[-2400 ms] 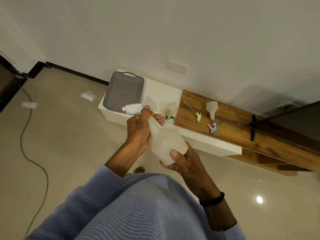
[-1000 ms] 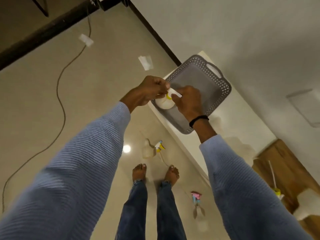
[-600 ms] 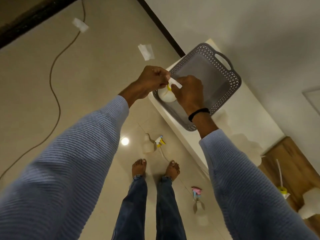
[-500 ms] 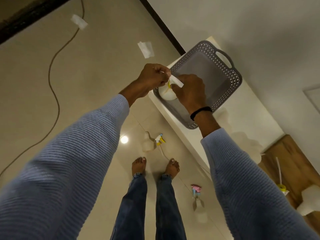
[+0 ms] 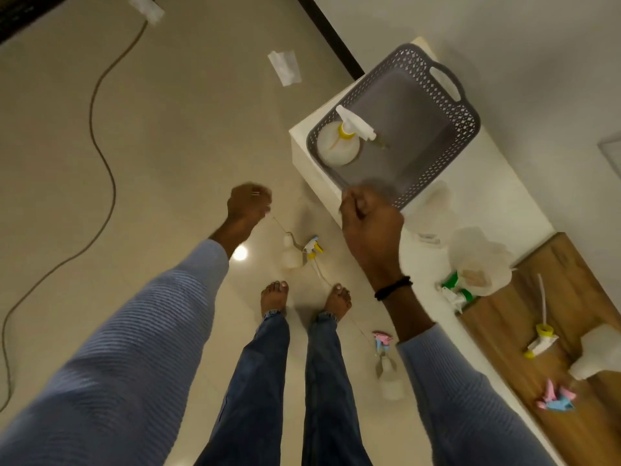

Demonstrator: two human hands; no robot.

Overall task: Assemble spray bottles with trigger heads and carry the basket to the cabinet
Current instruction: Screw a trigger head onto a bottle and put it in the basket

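Note:
A translucent spray bottle (image 5: 337, 148) with a white trigger head (image 5: 354, 124) on a yellow collar stands upright in the near left corner of the grey perforated basket (image 5: 468, 120). The basket sits on the white cabinet top (image 5: 490, 186). My left hand (image 5: 248, 205) hangs over the floor, left of the basket, fingers loosely curled and holding nothing. My right hand (image 5: 369, 222) hovers just short of the basket's near edge, also with nothing in it. Both hands are blurred.
Two bare translucent bottles (image 5: 479, 253) and a green-and-white trigger head (image 5: 454, 290) lie right of the basket. On the wooden shelf (image 5: 504, 331) are a yellow trigger head (image 5: 541, 341), another bottle (image 5: 596, 358) and a pink-and-blue trigger head (image 5: 556, 400). A cable (image 5: 100, 146) snakes across the glossy floor.
Both hands have let go of the assembled bottle and pulled back toward me. The bottle now stands alone in the basket.

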